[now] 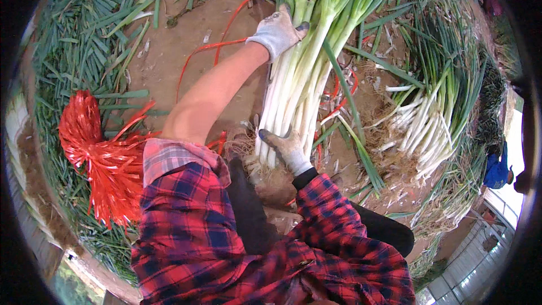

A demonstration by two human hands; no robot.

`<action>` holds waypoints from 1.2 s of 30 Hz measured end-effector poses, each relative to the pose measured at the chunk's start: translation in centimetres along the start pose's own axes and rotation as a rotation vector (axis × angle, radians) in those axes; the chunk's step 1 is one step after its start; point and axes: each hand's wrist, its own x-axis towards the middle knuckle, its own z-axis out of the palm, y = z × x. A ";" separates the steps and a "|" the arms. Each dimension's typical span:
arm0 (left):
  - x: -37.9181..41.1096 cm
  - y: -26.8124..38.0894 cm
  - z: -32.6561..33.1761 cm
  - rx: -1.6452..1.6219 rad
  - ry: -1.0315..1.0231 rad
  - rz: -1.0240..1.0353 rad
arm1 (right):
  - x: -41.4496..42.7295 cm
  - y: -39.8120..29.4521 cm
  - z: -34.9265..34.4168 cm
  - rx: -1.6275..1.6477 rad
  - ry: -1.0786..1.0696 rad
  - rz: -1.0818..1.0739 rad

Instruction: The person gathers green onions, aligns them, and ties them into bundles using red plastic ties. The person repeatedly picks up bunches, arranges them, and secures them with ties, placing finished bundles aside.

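A large bundle of long green onions [292,97] lies in front of me, its leaves pointing away and its root ends towards me. My left hand [281,31], in a pale work glove with dark fingertips, grips the left side of the bundle where white turns to green. Its thumb lies over the stalks. Lower down, my right hand [290,148], gloved the same way, holds the white stalks just above the roots, thumb and forefinger spread across them. Strands of red plastic twine [224,42] run on the ground left of the bundle, and more show at its right.
A thick hank of red plastic twine [106,169] hangs or lies at my left. Cut green leaves [97,29] are heaped beyond it. At right lies a pile of green onions [427,127] with roots. A person in blue [499,169] is at the far right edge.
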 end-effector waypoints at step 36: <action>-19.8 -14.0 8.9 -1.182 -0.871 -0.136 | 0.3 0.3 -0.3 0.164 0.044 -0.080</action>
